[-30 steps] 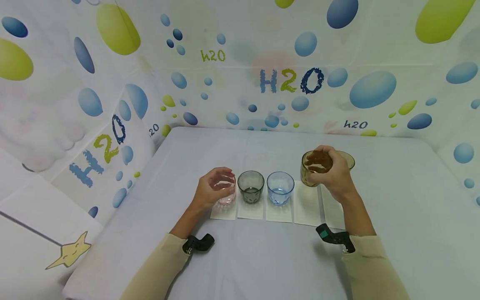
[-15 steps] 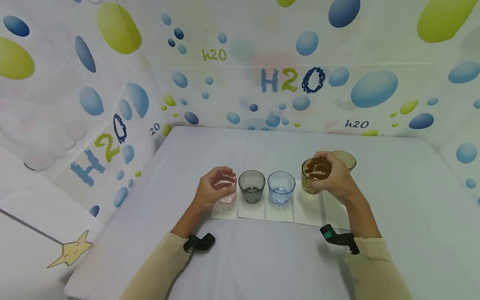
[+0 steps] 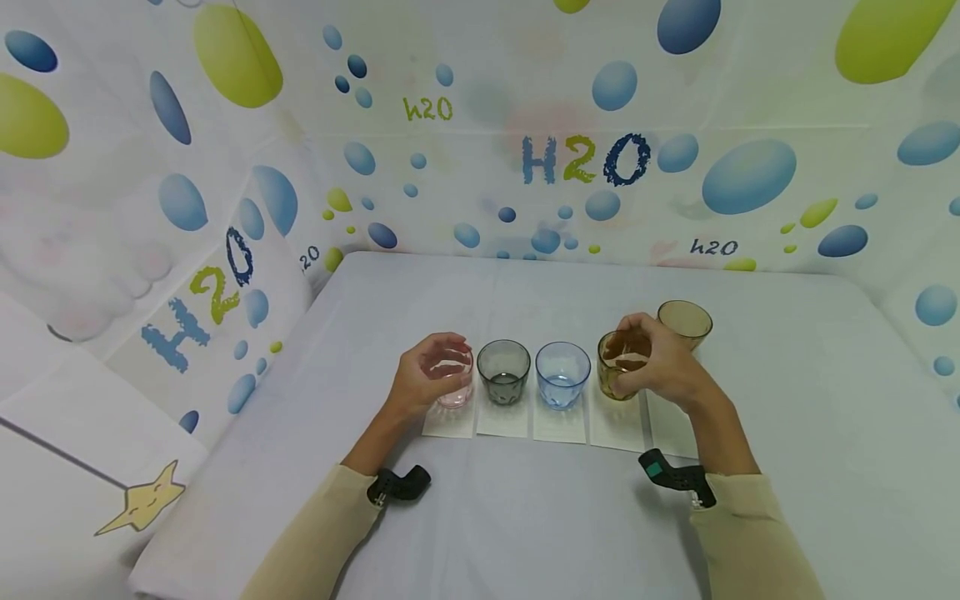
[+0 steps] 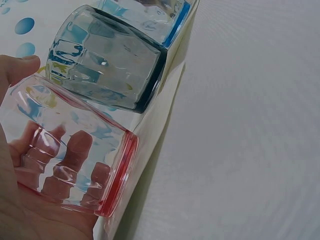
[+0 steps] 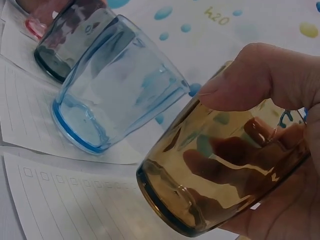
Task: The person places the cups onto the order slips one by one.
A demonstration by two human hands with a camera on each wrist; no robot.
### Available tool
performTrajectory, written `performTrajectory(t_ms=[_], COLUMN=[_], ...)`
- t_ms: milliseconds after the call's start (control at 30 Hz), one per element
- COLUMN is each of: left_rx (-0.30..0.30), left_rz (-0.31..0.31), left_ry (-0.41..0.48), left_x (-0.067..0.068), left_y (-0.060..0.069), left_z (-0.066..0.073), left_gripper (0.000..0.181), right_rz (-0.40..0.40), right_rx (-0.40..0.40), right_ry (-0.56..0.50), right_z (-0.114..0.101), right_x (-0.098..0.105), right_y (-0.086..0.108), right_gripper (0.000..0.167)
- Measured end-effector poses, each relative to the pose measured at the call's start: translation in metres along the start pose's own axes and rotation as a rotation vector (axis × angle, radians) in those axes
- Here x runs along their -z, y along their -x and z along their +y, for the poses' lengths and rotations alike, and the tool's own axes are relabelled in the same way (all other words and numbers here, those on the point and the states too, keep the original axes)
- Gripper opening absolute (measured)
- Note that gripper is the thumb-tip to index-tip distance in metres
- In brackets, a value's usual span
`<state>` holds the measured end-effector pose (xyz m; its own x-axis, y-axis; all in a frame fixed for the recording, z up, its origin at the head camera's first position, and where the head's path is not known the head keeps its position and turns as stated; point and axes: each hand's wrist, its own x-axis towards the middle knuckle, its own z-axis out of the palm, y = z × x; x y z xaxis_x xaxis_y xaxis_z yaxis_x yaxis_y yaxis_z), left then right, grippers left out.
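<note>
My left hand is curled round a pink glass, which stands on the leftmost of several paper sheets. My right hand grips an amber glass between thumb and fingers, over the sheet right of the blue glass. Whether its base touches that paper I cannot tell. Between the two hands stand a grey glass and a blue glass, each on its own sheet. A second, lighter amber glass stands behind my right hand, partly covered by it.
The sheets lie in a row on a white-covered table; the rightmost sheet is partly under my right wrist. Behind the table hangs a printed cloth with blue and green drops. In the right wrist view a sheet shows ruled lines and small boxes.
My right hand has lowered the amber glass toward the sheet right of the blue glass, uncovering more of the second amber glass. My left hand stays on the pink glass.
</note>
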<state>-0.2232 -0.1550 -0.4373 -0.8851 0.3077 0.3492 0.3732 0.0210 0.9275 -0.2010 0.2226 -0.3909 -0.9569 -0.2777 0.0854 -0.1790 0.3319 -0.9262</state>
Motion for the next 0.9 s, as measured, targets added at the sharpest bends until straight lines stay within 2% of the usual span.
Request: performTrajectory(t_ms=[300, 567, 900], left_rx=[0.008, -0.002, -0.005], left_rz=[0.005, -0.002, -0.002], left_ry=[-0.01, -0.005, 0.004], left_x=[0.0, 0.0, 0.0], left_y=[0.0, -0.001, 0.0], left_z=[0.0, -0.002, -0.001], left_gripper=[0.051, 0.055, 0.052], right_rz=[-0.029, -0.039, -0.072], right_rx=[-0.004, -0.058, -0.101], right_ry=[0.022, 0.092, 0.097], right_z=[0.005, 0.01, 0.012], right_x=[-0.001, 0.0, 0.0], right_y=[-0.001, -0.001, 0.0], right_gripper=[0.07, 0.072, 0.077])
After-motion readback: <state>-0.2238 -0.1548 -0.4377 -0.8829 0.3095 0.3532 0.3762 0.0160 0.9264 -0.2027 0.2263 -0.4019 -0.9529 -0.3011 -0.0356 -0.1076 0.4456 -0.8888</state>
